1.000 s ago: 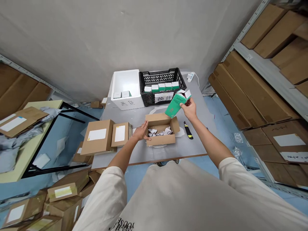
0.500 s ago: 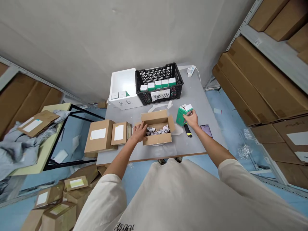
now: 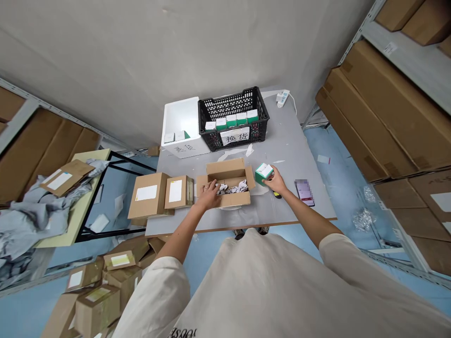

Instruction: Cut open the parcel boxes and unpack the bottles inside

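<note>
An open cardboard box (image 3: 233, 200) with crumpled paper (image 3: 242, 186) inside lies at the middle of the table's front part. My left hand (image 3: 210, 193) rests over its left edge, fingers stretched out and reaching in by the paper. Just right of the box, my right hand (image 3: 276, 181) grips a small green carton (image 3: 260, 176) with a white top, which stands upright. The carton's top flaps look folded down. A black and yellow utility knife (image 3: 278, 195) shows partly below my right hand; the rest of it is hidden.
Behind stand a white foam box (image 3: 169, 110) and a black crate (image 3: 262, 134), both holding small green and white cartons. Two labelled parcels (image 3: 148, 199) sit at the left. A phone (image 3: 305, 192) lies right of my forearm, and a power strip (image 3: 282, 98) at the back right.
The green carton has been lowered and tipped upright, and its raised white flap now lies down. My left hand has shifted slightly right, further into the cardboard box.
</note>
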The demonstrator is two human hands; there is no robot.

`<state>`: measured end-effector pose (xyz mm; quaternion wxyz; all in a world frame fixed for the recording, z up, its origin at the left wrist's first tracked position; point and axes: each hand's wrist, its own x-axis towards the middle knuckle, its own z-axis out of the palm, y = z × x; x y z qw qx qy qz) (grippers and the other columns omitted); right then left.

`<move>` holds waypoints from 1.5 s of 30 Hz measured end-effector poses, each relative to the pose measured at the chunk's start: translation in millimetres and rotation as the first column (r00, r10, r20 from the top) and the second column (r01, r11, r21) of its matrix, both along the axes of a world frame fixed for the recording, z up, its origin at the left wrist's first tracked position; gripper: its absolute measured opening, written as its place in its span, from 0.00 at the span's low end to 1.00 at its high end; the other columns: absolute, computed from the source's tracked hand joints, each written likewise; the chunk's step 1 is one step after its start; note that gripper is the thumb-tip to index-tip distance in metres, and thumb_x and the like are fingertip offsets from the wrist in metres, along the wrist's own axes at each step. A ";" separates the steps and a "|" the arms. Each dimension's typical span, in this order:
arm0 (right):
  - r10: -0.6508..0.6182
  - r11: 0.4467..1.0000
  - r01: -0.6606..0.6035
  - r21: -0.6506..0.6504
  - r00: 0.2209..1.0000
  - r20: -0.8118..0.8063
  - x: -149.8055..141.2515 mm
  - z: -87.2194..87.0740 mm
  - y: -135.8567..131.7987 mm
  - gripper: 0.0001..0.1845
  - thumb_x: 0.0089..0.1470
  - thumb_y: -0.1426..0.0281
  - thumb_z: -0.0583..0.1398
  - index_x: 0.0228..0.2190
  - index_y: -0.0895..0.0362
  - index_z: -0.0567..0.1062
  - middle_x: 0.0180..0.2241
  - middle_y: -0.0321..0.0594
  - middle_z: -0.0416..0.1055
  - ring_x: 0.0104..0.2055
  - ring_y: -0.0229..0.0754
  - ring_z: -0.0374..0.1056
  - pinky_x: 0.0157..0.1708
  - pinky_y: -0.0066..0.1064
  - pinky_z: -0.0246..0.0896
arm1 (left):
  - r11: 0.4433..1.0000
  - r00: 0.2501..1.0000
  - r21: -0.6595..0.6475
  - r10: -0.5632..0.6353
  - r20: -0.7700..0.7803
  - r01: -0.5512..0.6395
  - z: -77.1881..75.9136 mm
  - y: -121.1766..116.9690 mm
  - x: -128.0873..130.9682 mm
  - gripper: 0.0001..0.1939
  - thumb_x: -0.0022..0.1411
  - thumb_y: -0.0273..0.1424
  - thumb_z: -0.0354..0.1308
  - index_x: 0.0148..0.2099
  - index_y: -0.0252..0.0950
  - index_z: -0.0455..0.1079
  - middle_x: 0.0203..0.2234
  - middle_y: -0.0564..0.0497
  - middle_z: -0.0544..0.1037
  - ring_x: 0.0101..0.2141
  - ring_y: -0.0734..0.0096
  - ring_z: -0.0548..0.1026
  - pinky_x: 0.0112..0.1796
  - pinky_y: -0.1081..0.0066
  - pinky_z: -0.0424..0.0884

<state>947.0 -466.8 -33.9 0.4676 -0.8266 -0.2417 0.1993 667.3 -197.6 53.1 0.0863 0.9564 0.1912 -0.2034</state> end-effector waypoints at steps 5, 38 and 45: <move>0.040 0.995 -0.031 -0.093 0.995 0.089 -3.8 18.1 -15.4 0.59 0.46 0.59 0.68 0.72 0.56 0.47 0.66 0.60 0.57 0.51 0.54 0.71 0.53 0.46 0.68 | 1.000 0.999 -0.019 0.022 0.046 -0.021 -0.2 3.3 -1.5 0.34 0.67 0.40 0.55 0.73 0.43 0.57 0.75 0.40 0.48 0.73 0.42 0.48 0.67 0.41 0.48; 0.684 0.697 -0.572 -0.433 0.711 0.161 -95.2 69.9 50.3 0.28 0.59 0.67 0.64 0.61 0.56 0.74 0.67 0.50 0.65 0.69 0.57 0.62 0.64 0.45 0.62 | 0.953 0.972 -0.265 -0.088 0.217 0.145 -19.0 32.1 -52.8 0.59 0.52 0.44 0.70 0.77 0.37 0.43 0.72 0.36 0.58 0.69 0.43 0.61 0.65 0.54 0.60; 0.711 0.681 -0.552 -0.482 0.654 0.257 -96.2 60.7 47.6 0.18 0.58 0.59 0.66 0.47 0.55 0.83 0.66 0.48 0.66 0.62 0.60 0.70 0.59 0.47 0.68 | 0.955 0.940 -0.149 -0.211 0.267 0.257 -16.8 32.3 -51.9 0.34 0.53 0.43 0.70 0.60 0.35 0.69 0.62 0.38 0.67 0.61 0.43 0.68 0.63 0.54 0.63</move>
